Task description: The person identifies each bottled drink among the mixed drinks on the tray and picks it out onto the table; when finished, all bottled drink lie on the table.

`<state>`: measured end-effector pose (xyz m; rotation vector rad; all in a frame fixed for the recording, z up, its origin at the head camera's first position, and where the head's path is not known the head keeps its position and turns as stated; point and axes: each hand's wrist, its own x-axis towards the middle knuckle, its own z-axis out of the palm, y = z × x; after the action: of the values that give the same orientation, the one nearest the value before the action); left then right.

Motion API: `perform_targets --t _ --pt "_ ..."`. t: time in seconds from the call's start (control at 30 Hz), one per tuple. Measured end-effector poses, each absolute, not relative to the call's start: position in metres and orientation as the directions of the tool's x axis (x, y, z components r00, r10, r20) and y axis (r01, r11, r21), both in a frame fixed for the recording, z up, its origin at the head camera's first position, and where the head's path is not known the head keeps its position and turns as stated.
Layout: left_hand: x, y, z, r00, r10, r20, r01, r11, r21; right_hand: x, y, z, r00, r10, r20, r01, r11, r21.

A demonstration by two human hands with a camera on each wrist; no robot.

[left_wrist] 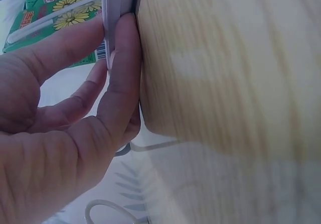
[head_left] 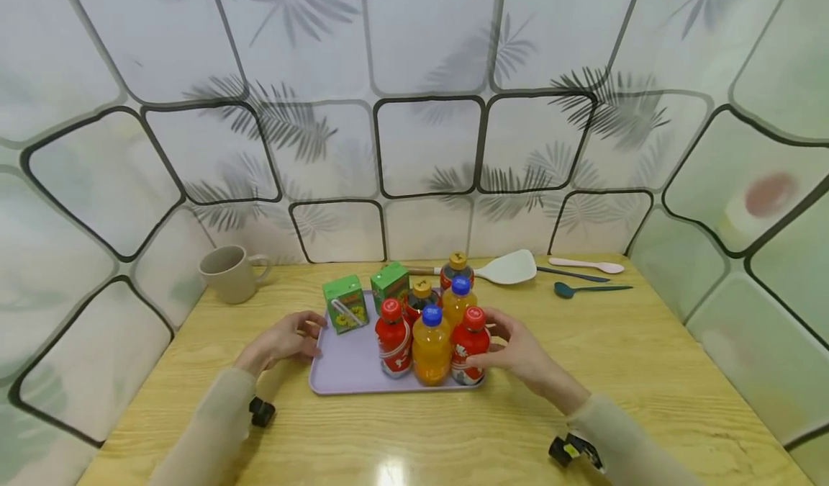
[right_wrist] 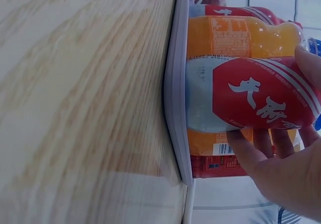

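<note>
The backdrop is a pale wall covering (head_left: 430,147) with dark looped lines and grey leaf prints. Before it stands a light wood-grain table (head_left: 401,435). A lilac tray (head_left: 350,367) lies flat, centrally placed on the table. Behind the tray is a white spatula (head_left: 512,268). Left hand (head_left: 285,338): fingers on both faces of the tray's left rim, pinching it. Right hand (head_left: 518,353): thumb and fingers curled around a red-capped bottle (head_left: 469,353), upright at the tray's front right corner. Beside that bottle stands an orange drink bottle (head_left: 431,353), then a second red bottle (head_left: 393,345); three further bottles stand behind. A beige mug (head_left: 229,277) is on the table, left of the tray. Two green cartons (head_left: 346,302) occupy the tray's rear left; the nearer bears a white straw (head_left: 348,312).
</note>
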<state>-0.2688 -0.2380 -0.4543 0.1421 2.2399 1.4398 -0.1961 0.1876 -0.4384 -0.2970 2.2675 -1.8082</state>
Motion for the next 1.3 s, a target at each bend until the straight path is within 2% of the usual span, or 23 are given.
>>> perform_targets --t 0.37,0.63,0.8,1.1,1.3 --pt "-0.263 -0.242 -0.460 -0.896 0.315 -0.312 -0.150 0.446 0.882 -0.195 0.188 -0.438 -0.962 -0.269 -0.033 -0.019 0.189 -0.982" --pt "-0.265 -0.244 -0.463 -0.903 0.298 -0.308 -0.149 0.457 0.877 -0.202 0.200 -0.429 -0.951 -0.277 0.135 -0.174 0.123 -0.977" --pt "-0.268 -0.244 -0.462 -0.900 0.302 -0.313 -0.153 0.454 0.878 -0.207 0.208 -0.425 -0.946 -0.271 0.177 -0.223 0.149 -0.964" --pt "-0.272 -0.239 -0.462 -0.898 0.304 -0.319 -0.168 0.432 0.886 -0.213 0.229 -0.427 -0.934 -0.225 0.279 -0.309 0.114 -0.944" --pt "-0.274 -0.237 -0.462 -0.900 0.297 -0.320 -0.176 0.423 0.889 -0.216 0.241 -0.427 -0.933 -0.209 0.292 -0.327 0.158 -0.932"
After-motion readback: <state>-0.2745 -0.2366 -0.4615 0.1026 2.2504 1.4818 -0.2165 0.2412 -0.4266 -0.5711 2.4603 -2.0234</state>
